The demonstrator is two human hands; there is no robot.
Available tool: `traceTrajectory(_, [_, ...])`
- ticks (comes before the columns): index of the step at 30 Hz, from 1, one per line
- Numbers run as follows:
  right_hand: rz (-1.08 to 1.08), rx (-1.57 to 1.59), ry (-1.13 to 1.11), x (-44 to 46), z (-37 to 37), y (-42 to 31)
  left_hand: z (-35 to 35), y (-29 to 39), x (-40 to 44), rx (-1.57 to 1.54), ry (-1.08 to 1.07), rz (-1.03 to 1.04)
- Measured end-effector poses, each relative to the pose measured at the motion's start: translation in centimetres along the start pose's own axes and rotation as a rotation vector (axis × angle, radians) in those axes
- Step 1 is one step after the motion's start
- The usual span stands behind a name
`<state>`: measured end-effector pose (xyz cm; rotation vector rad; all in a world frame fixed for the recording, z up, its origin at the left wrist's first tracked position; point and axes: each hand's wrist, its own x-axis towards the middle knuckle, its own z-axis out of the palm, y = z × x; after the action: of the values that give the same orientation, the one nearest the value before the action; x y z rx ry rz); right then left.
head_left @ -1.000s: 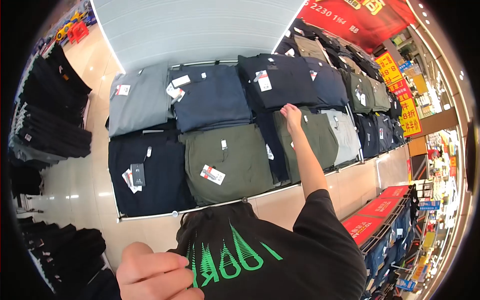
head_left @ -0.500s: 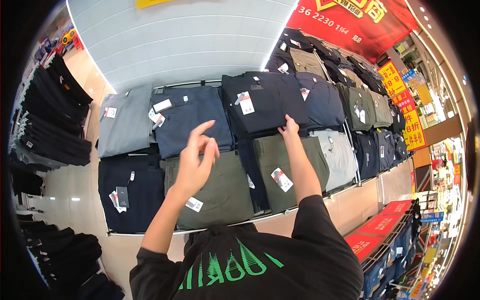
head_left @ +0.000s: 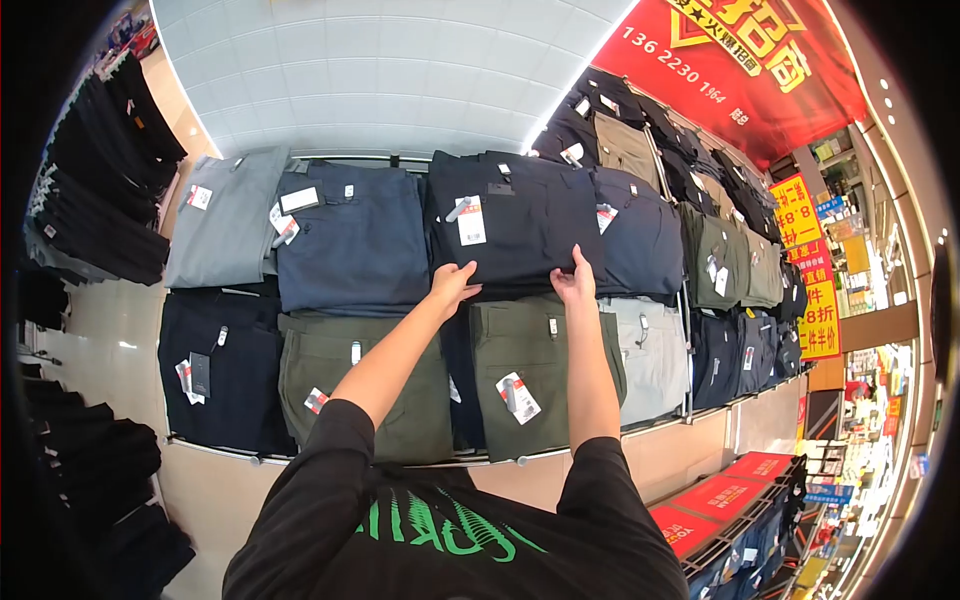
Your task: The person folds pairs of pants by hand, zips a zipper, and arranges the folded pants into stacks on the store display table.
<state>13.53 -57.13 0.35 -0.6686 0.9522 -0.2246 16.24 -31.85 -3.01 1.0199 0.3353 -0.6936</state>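
Note:
Dark folded trousers [head_left: 535, 225] with a white and red price tag lie in the back row of the display. My left hand [head_left: 455, 285] grips their front edge near the left corner, thumb on top and the other fingers partly under the cloth. At the right end of that edge, my right hand [head_left: 576, 280] holds on with its thumb up; its fingertips are partly hidden by the fold. Just below my hands are olive-green folded trousers [head_left: 515, 350], and blue-grey trousers [head_left: 355, 245] lie to the left.
Light grey trousers [head_left: 225, 220] and navy trousers [head_left: 235, 360] fill the left end. More folded trousers [head_left: 720, 255] continue on the right. A white panel [head_left: 370, 75] stands behind, a red banner [head_left: 740, 70] hangs at the back right, and dark clothes [head_left: 110, 190] hang at far left.
My left hand has come down from the air onto the dark trousers' front edge. My right hand stays at the right end of that edge. The view has shifted slightly.

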Motion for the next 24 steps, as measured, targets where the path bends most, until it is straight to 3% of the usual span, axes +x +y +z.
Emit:
traceTrajectory(4, [-0.010,-0.026,-0.138,1.3,0.2,-0.9,1.5,1.5,-1.0,-0.047,-0.019,0.122])
traceTrajectory(7, [-0.177,-0.259,-0.067,-1.8,2.4,-2.2,1.5,2.2,-0.1,-0.008,-0.039,0.260])
traceTrajectory(10, [-0.295,0.042,-0.328,-1.9,3.7,-2.8,2.8,3.0,-2.8,-0.225,0.116,0.336])
traceTrajectory(11, [-0.325,0.048,-0.286,-1.5,3.6,-2.9,2.5,2.7,-3.3,-0.344,0.065,0.292])
traceTrajectory(12, [-0.355,0.052,-0.245,-3.2,4.8,-3.0,1.9,1.3,-1.8,-0.470,0.174,0.125])
traceTrajectory(14, [-0.395,0.057,-0.202,-5.8,6.1,-3.1,1.7,0.5,-2.1,-0.784,-0.005,-0.078])
traceTrajectory(17, [-0.444,0.063,-0.199,-9.4,5.9,-2.5,1.7,0.6,-2.5,-0.962,-0.324,-0.162])
traceTrajectory(22, [-0.475,0.042,-0.211,-15.4,1.7,-0.6,1.7,3.3,-2.9,-0.435,-0.226,0.103])
traceTrajectory(24, [-0.504,0.029,-0.211,-17.2,-0.6,0.6,0.8,3.5,-2.8,-0.615,-0.347,0.056])
